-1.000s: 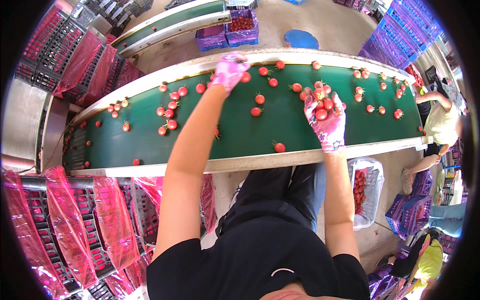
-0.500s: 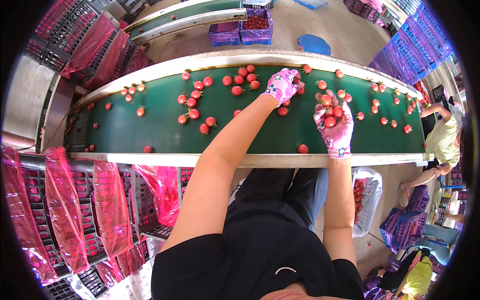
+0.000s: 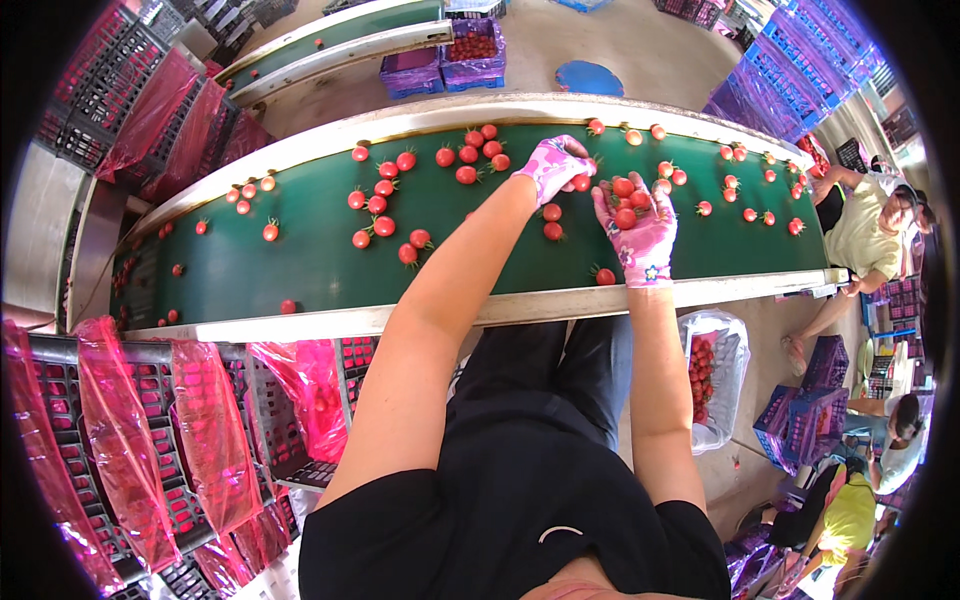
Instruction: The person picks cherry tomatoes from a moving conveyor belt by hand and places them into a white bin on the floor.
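Over the green belt (image 3: 740, 248), the left hand (image 3: 551, 170) pinches a red tomato (image 3: 581, 184) while the right hand (image 3: 647, 238) curls, cupped, around several tomatoes (image 3: 625, 218); they look light, smooth and easily bruised, best held by their round sides

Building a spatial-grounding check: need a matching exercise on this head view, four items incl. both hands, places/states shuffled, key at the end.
Column one
1. Left hand in a pink floral glove
2. Pale rectangular crate with a plastic liner
3. Right hand in a pink floral glove
4. Flat round blue object

Column two
A. Palm up, cradling round red tomatoes
B. Beyond the far edge of the flat green conveyor belt
C. Over the belt, left of the palm-up hand
D. On the near side of the belt

Pairs: 1-C, 2-D, 3-A, 4-B
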Motion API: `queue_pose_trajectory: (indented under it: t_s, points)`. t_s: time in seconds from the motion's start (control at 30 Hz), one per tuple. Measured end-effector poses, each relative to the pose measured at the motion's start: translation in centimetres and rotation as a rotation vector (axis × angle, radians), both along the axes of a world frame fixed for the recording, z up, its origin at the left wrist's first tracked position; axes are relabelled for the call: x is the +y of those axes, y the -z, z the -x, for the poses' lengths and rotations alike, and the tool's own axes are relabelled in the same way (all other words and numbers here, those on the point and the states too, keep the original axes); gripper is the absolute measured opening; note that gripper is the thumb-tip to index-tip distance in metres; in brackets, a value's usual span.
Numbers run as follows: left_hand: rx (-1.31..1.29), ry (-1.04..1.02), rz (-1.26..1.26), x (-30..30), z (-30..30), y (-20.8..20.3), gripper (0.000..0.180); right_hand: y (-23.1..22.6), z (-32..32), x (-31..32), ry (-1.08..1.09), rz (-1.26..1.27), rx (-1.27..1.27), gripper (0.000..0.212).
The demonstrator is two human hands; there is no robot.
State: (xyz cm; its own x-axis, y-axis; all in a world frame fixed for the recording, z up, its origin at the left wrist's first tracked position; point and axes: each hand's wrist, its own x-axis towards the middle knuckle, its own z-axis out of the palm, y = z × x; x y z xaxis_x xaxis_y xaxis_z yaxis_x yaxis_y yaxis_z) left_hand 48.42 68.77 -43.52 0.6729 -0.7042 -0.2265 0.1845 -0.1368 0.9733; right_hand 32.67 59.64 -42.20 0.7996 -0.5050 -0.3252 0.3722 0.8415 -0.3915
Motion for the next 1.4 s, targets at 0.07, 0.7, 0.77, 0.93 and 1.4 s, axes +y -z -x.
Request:
queue_pose_trajectory:
  t_s: [0.07, 0.7, 0.77, 0.93, 1.4]
  points:
    - [-0.211, -0.121, 0.15, -1.5, 1.5, 0.4, 0.016, -0.4, -0.3, 0.5, -0.048, 0.044, 0.003, 0.052]
    - [-0.751, 0.064, -0.833, 8.3, -7.3, -0.9, 0.058, -0.4, 0.2, 0.3, -0.032, -0.35, -0.37, 0.042]
    - [-0.805, 0.042, -0.682, 8.5, -8.6, 0.7, 0.055, -0.4, 0.2, 0.3, -0.037, -0.316, -0.36, 0.041]
    - [-0.426, -0.031, -0.53, 4.4, -9.4, -1.3, 0.029, -0.4, 0.4, 0.1, -0.033, -0.294, -0.373, 0.042]
    - [-1.063, 0.365, -0.767, -5.0, -3.1, -2.0, 0.041, -0.1, 0.7, -0.3, 0.097, -0.282, -0.429, 0.046]
